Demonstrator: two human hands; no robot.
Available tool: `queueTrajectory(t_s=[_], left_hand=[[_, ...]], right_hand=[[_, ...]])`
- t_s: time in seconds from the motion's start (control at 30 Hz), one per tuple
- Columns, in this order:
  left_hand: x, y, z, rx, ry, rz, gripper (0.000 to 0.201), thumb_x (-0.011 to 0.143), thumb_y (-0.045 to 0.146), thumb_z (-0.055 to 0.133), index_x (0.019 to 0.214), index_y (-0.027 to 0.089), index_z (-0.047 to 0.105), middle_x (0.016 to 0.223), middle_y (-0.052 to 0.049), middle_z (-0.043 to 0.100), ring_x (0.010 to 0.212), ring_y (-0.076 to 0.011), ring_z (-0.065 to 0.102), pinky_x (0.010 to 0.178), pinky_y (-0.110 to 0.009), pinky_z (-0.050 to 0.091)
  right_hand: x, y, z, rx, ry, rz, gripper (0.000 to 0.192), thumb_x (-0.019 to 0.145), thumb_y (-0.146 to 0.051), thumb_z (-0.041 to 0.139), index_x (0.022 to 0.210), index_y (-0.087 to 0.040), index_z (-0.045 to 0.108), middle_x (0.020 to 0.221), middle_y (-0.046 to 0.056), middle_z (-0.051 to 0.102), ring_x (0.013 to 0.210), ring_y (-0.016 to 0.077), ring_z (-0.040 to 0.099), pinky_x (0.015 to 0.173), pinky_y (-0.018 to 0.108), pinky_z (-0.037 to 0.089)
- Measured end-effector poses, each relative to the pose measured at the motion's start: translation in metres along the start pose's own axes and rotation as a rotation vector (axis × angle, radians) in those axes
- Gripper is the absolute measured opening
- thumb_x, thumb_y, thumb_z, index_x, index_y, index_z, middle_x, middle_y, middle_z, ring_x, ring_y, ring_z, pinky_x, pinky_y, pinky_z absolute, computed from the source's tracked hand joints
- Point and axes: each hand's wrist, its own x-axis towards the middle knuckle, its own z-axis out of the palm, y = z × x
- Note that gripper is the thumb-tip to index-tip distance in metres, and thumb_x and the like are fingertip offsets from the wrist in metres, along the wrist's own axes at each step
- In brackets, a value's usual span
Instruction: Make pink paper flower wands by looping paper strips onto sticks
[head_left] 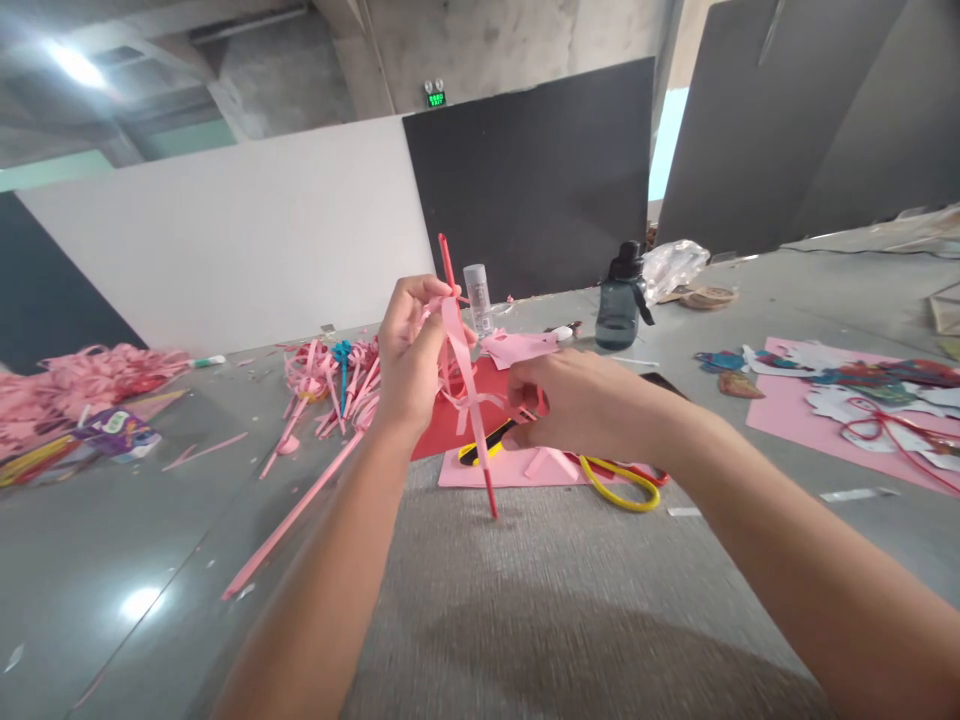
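Observation:
My left hand [412, 345] is closed on a thin red stick [448, 262], held upright and slightly tilted. A pink paper strip [463, 365] runs down along the stick, with loose curled ends partway down. To the right, my right hand [562, 395] has its fingers curled in a pinch near the strip. What it holds, if anything, is hidden. Below lie red paper [435, 430] and pink paper [465, 472]. A yellow loop handle [630, 502], seemingly of scissors, sticks out under my right hand. A black and yellow tool [480, 448] lies behind the stick.
Pink strip flowers [307, 370] on stems and a heap of pink curls [82, 385] lie left. Beyond my hands stand a clear cylinder [478, 295] and a dark water bottle [618, 305]. On the right, cut-outs [855, 400] cover a pink sheet [780, 415].

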Motion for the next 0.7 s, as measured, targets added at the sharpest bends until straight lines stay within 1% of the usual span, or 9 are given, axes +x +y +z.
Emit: queueTrajectory(t_s=[0.1,0.17,0.23,0.33,0.43,0.5,0.57,0.63,0.7], left_hand=[[-0.001,-0.002,0.000,-0.077,-0.025,-0.060,0.017,0.095,0.042,0.066,0.104,0.030,0.057,0.116,-0.003,0.064,0.068,-0.0111,0.067,0.063,-0.025,0.057],[-0.001,-0.003,0.001,-0.105,-0.021,-0.092,0.020,0.094,0.043,0.068,0.103,0.029,0.056,0.118,-0.003,0.064,0.067,-0.0112,0.067,0.059,-0.025,0.056],[-0.001,-0.003,0.001,-0.119,-0.016,-0.107,0.021,0.093,0.041,0.069,0.103,0.029,0.055,0.118,-0.003,0.063,0.067,-0.0112,0.068,0.057,-0.024,0.056],[0.000,-0.004,0.002,-0.124,-0.023,-0.082,0.019,0.093,0.036,0.070,0.103,0.029,0.055,0.115,-0.002,0.062,0.064,-0.0096,0.067,0.059,-0.024,0.057],[0.000,-0.003,0.002,-0.104,-0.025,-0.050,0.021,0.092,0.036,0.073,0.101,0.028,0.056,0.112,-0.002,0.062,0.062,-0.0091,0.066,0.058,-0.025,0.056],[0.000,-0.002,0.002,-0.079,-0.013,-0.050,0.022,0.091,0.038,0.074,0.100,0.028,0.057,0.112,-0.002,0.064,0.062,-0.0097,0.066,0.056,-0.025,0.055],[-0.001,0.000,0.001,-0.065,0.004,-0.059,0.021,0.091,0.039,0.074,0.099,0.028,0.058,0.112,-0.003,0.065,0.062,-0.0101,0.066,0.053,-0.024,0.054],[-0.001,0.001,0.002,-0.075,0.016,-0.067,0.017,0.092,0.036,0.072,0.099,0.028,0.058,0.111,-0.003,0.067,0.062,-0.0101,0.066,0.051,-0.024,0.052],[-0.001,0.003,0.002,-0.086,0.027,-0.078,0.015,0.092,0.032,0.072,0.098,0.028,0.059,0.109,-0.002,0.068,0.061,-0.0100,0.066,0.050,-0.023,0.052]], right_hand=[[0.000,-0.002,0.008,-0.029,-0.015,-0.015,0.014,0.077,-0.027,0.071,0.073,-0.022,0.059,0.071,0.001,0.062,0.057,0.0143,0.046,0.058,0.032,0.026],[0.001,-0.002,0.015,-0.045,0.017,-0.034,0.016,0.075,-0.020,0.068,0.069,-0.022,0.053,0.067,0.001,0.059,0.055,0.0130,0.040,0.057,0.033,0.024],[0.001,-0.001,0.022,-0.058,0.042,-0.045,0.018,0.075,-0.020,0.066,0.066,-0.022,0.050,0.065,0.001,0.057,0.054,0.0122,0.036,0.055,0.033,0.022],[0.003,-0.002,0.029,-0.089,0.061,-0.030,0.023,0.078,-0.024,0.063,0.062,-0.021,0.047,0.062,0.001,0.054,0.052,0.0114,0.032,0.054,0.033,0.021],[0.004,-0.005,0.028,-0.131,0.091,-0.013,0.022,0.077,-0.015,0.057,0.060,-0.021,0.044,0.059,0.001,0.051,0.052,0.0116,0.028,0.054,0.033,0.020],[0.004,-0.007,0.021,-0.145,0.121,0.001,0.019,0.075,-0.011,0.056,0.061,-0.020,0.048,0.060,0.002,0.053,0.053,0.0123,0.030,0.055,0.033,0.021],[0.002,-0.008,0.012,-0.145,0.157,0.022,0.014,0.076,-0.012,0.057,0.065,-0.021,0.057,0.065,0.004,0.059,0.055,0.0134,0.035,0.056,0.034,0.022],[-0.001,-0.008,0.002,-0.142,0.207,0.041,0.012,0.081,-0.018,0.059,0.071,-0.021,0.065,0.069,0.005,0.063,0.056,0.0147,0.040,0.057,0.034,0.024],[-0.004,-0.008,-0.006,-0.111,0.265,0.042,0.016,0.087,-0.023,0.059,0.076,-0.022,0.071,0.067,0.006,0.063,0.057,0.0158,0.043,0.058,0.034,0.025]])
